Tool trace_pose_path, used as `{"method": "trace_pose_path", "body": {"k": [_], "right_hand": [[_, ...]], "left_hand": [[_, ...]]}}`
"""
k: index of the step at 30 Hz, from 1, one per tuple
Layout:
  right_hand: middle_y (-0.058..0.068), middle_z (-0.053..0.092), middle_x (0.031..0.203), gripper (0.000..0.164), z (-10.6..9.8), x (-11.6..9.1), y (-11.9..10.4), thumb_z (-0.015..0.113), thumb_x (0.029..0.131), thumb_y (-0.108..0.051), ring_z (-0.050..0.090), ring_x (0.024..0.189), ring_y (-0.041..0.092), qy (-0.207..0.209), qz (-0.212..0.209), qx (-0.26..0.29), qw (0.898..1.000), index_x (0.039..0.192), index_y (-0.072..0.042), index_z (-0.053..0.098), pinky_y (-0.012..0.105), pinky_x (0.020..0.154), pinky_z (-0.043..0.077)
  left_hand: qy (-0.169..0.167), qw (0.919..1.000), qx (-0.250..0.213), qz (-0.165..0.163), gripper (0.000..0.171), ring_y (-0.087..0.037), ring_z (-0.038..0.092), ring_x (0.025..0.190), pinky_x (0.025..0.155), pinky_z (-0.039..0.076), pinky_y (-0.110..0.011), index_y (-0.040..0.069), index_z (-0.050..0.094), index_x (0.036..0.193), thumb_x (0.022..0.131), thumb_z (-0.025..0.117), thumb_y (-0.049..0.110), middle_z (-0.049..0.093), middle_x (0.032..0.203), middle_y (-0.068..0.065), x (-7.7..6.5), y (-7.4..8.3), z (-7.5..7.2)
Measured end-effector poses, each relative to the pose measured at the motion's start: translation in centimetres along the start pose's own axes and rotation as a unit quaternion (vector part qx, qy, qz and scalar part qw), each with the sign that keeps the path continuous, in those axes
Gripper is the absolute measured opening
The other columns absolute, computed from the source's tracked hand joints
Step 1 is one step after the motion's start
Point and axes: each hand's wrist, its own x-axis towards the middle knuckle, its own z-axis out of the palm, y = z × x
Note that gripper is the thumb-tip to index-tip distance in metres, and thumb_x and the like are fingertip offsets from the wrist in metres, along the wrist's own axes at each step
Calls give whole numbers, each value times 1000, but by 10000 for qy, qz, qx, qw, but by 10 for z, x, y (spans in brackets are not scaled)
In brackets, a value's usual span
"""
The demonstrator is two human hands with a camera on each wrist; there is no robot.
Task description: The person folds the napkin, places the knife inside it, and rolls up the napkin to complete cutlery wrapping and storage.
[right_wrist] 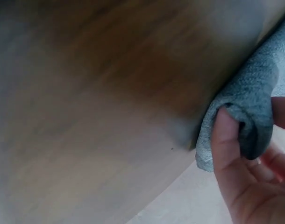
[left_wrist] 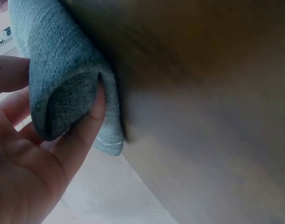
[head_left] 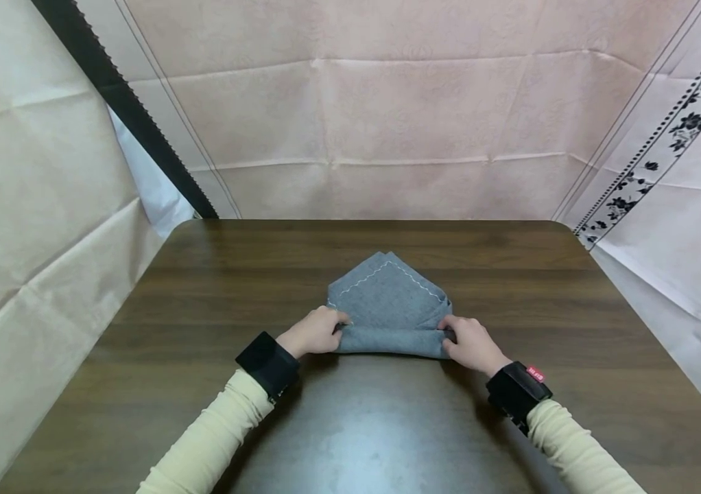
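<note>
A blue-grey cloth [head_left: 387,298] with white stitching lies on the table, its far end folded to a point and its near edge rolled over. At the left end of the roll, my left hand [head_left: 316,331] grips the cloth, and in the left wrist view the thumb sits inside the fold while fingers curl round the outside. My right hand [head_left: 472,343] holds the opposite end in the same manner. The right wrist view shows that thumb tucked into the rolled cloth [right_wrist: 254,93]. What lies inside the roll's middle is hidden.
The dark wooden table [head_left: 252,274] extends around the cloth, with rounded far corners. Creased pale sheets [head_left: 400,110] hang behind and at both sides, one with a black floral band [head_left: 653,161]. Black bands [head_left: 268,366] wrap both wrists.
</note>
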Motion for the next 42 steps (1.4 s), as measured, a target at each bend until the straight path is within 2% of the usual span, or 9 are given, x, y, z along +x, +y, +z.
{"method": "trace_pose_path", "body": {"k": [6, 10, 14, 19, 23, 25, 29, 33, 42], "right_hand": [[6, 52, 76, 16, 2, 4, -9, 66, 72, -3, 48, 64, 20, -81, 488, -648, 9967, 83, -2, 55, 35, 58, 42], [3, 46, 72, 14, 4, 3, -9, 69, 69, -5, 46, 64, 19, 97, 380, -1140, 9927, 73, -6, 55, 33, 54, 40], [0, 46, 69, 14, 8, 1, -7, 70, 66, -1, 48, 67, 18, 496, -372, -1674, 9839, 65, -8, 58, 32, 54, 42], [0, 54, 66, 11, 10, -4, -4, 71, 70, 0, 54, 65, 19, 749, -1082, -2162, 9674, 67, -8, 63, 34, 57, 46], [3, 62, 76, 5, 8, -10, -2, 69, 75, -5, 60, 74, 20, 520, -1211, -2035, 9702, 80, -4, 69, 36, 65, 49], [7, 64, 85, 15, 5, -13, 0, 67, 76, -8, 61, 81, 23, 317, -1167, -1914, 9740, 88, 0, 70, 38, 71, 50], [11, 62, 94, 31, 2, -16, 1, 69, 70, -11, 60, 88, 26, -40, -1144, -1963, 9738, 97, 3, 67, 40, 74, 49], [8, 60, 88, 34, 1, -16, -1, 70, 64, -6, 59, 82, 24, -101, -1298, -2141, 9681, 96, 3, 66, 39, 69, 49], [4, 56, 77, 26, 5, -16, -3, 64, 61, 5, 57, 70, 21, 128, -1415, -2372, 9610, 87, 0, 64, 34, 59, 47]], "left_hand": [[222, 9944, 845, -593, 10, -17, 56, 64, 50, 45, -32, 7, 64, 88, 80, 59, 5, 61, 78, -6, -1, 11, 1], [456, 9861, 1462, -641, 4, -20, 59, 72, 52, 48, -36, 9, 61, 80, 79, 60, 6, 58, 77, -5, 0, 14, 5], [796, 9733, 2135, -266, 9, -21, 59, 73, 51, 48, -35, 11, 61, 74, 78, 62, 4, 58, 74, -4, -2, 17, 7], [1114, 9544, 2727, 488, 19, -15, 53, 50, 42, 41, -29, 12, 59, 60, 76, 62, 1, 55, 57, -2, -10, 18, 10], [875, 9601, 2555, 721, 17, -13, 49, 47, 44, 41, -28, 11, 56, 63, 78, 64, 14, 50, 55, 0, -19, 14, 11], [699, 9649, 2423, 739, 14, -16, 52, 51, 49, 44, -30, 9, 59, 73, 78, 67, 19, 53, 60, -2, -23, 14, 10], [564, 9648, 2461, 736, 14, -20, 56, 57, 52, 47, -32, 5, 62, 84, 74, 69, 13, 57, 69, -5, -26, 17, 9], [627, 9648, 2447, 736, 7, -18, 54, 54, 49, 45, -30, 7, 62, 78, 73, 67, 4, 55, 64, -4, -24, 16, 9], [590, 9741, 2050, 757, 13, -8, 37, 47, 47, 38, -27, 9, 59, 67, 71, 63, -3, 44, 53, 2, -19, 13, 9]]}}
